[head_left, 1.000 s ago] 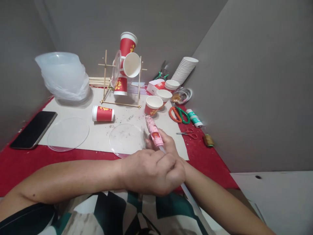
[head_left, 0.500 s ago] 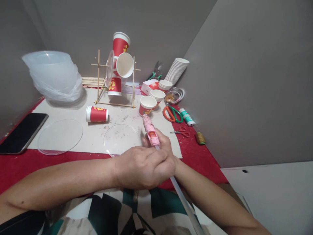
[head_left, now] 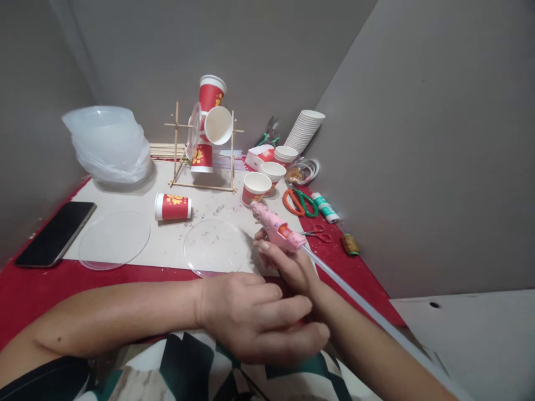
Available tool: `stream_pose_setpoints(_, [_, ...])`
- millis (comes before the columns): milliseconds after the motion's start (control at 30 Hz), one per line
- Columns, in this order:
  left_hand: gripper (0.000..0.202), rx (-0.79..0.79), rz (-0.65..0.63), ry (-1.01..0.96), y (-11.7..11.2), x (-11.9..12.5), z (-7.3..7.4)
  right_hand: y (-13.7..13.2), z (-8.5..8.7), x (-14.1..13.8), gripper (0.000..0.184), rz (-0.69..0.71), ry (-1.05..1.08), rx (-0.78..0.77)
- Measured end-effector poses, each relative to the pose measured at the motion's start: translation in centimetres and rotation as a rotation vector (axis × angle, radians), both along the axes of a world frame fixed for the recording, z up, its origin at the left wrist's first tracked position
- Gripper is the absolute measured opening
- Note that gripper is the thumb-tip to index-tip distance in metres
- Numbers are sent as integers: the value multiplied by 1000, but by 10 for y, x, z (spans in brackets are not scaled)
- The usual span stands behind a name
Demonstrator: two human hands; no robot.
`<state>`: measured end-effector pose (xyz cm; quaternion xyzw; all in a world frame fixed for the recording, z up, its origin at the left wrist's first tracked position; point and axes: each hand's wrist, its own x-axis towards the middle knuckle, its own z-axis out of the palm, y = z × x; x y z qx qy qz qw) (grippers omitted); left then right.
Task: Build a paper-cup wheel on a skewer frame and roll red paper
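Note:
My right hand (head_left: 288,263) is wrapped round the handle of a pink glue gun (head_left: 276,228), its nozzle pointing up and left toward the cups. A long clear glue stick (head_left: 368,312) runs out of the gun's back, down to the right. My left hand (head_left: 261,317) lies below it, fingers stretched out flat and holding nothing, resting near my right wrist. Just left of the gun lies a clear plastic disc (head_left: 214,247) on the cardboard sheet (head_left: 200,214).
A stick frame with red paper cups (head_left: 208,139) stands at the back. One red cup (head_left: 173,206) lies on its side; a second clear disc (head_left: 114,240), a phone (head_left: 56,233), plastic bag (head_left: 107,143), stacked white cups (head_left: 304,129), scissors (head_left: 298,202) and a glue tube (head_left: 326,208) surround them.
My left hand has let go of the glue stick and opened flat. The right hand has swung the gun so the stick now trails off to the right.

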<state>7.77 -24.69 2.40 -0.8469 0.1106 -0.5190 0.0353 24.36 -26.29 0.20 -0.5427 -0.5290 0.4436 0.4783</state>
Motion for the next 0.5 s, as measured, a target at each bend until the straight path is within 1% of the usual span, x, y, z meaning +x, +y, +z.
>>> stream_pose_setpoints(100, [18, 6, 4, 52, 0, -1, -6, 0, -1, 1, 39, 3, 124, -55])
stream_pose_setpoints(167, [17, -2, 18, 92, 1, -2, -13, 1, -4, 3, 42, 24, 150, -71])
stream_pose_setpoints(333, [16, -39, 16, 213, 6, -4, -30, 4, -8, 8, 44, 78, 109, -54])
stream_pose_setpoints(500, [15, -76, 89, 395, 9, -6, -43, 6, -12, 12, 45, 136, 80, -45])
